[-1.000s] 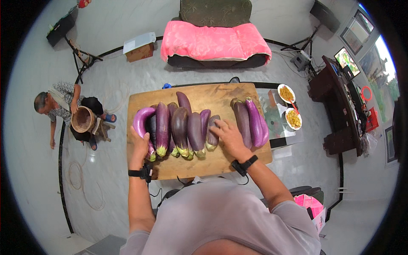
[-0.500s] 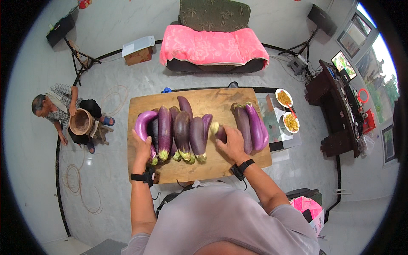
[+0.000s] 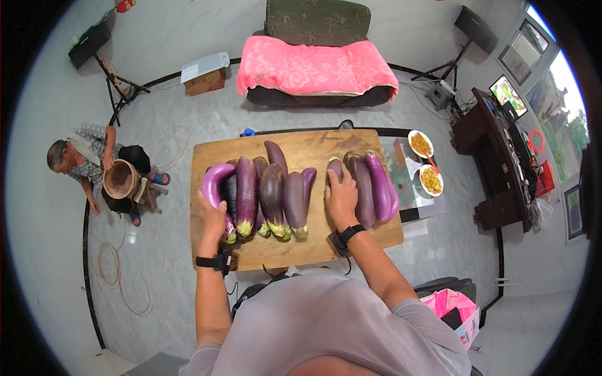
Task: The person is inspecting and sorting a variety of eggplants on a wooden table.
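Observation:
A wooden board (image 3: 301, 147) carries several purple eggplants in two groups. My left hand (image 3: 214, 218) rests on the curved light-purple eggplant (image 3: 212, 182) at the left end of the larger group (image 3: 271, 191). My right hand (image 3: 342, 199) lies over a small eggplant (image 3: 335, 168), pressed against the right group (image 3: 373, 185), fingers wrapped on it. Both wrists wear black bands.
Two plates of yellow food (image 3: 426, 168) sit on a glass table right of the board. A pink-covered sofa (image 3: 316, 66) stands behind. A seated person (image 3: 94, 166) with a basket is on the floor at the left. A dark cabinet (image 3: 501, 163) lines the right wall.
My right hand has carried the small eggplant from the larger group rightward to the right group. My left hand has stayed on the curved eggplant.

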Demonstrator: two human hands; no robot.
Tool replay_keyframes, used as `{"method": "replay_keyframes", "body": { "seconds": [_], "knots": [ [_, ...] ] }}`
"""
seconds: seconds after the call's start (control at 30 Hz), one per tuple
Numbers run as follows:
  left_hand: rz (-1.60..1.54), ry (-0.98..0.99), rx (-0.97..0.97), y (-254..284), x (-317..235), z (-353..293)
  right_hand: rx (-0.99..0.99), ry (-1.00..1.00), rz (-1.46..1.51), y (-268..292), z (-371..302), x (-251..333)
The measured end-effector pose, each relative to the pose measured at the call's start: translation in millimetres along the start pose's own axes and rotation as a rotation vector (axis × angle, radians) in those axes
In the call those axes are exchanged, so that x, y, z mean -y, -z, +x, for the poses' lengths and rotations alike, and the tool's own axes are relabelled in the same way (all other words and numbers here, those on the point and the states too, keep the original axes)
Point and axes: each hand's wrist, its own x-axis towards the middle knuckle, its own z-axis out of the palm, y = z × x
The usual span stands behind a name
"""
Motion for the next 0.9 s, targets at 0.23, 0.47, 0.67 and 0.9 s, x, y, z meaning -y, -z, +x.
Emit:
{"method": "replay_keyframes", "body": {
  "seconds": [0.23,0.47,0.67,0.9],
  "knots": [
    [-0.042,0.097,0.084,11.3,-29.2,-9.5,-0.239,-0.005,-0.128,-13.8,3.3,-3.8],
    [-0.022,-0.042,0.009,-1.2,-0.5,-1.3,-0.222,0.088,-0.1,-9.4,1.5,-11.2],
    [0.039,-0.035,0.023,0.4,2.7,-1.1,-0.111,0.318,0.27,27.8,-7.5,26.4],
    [-0.152,-0.044,0.055,8.2,1.5,-5.8,0.028,0.724,0.29,31.2,-20.1,37.2]
  ]
}}
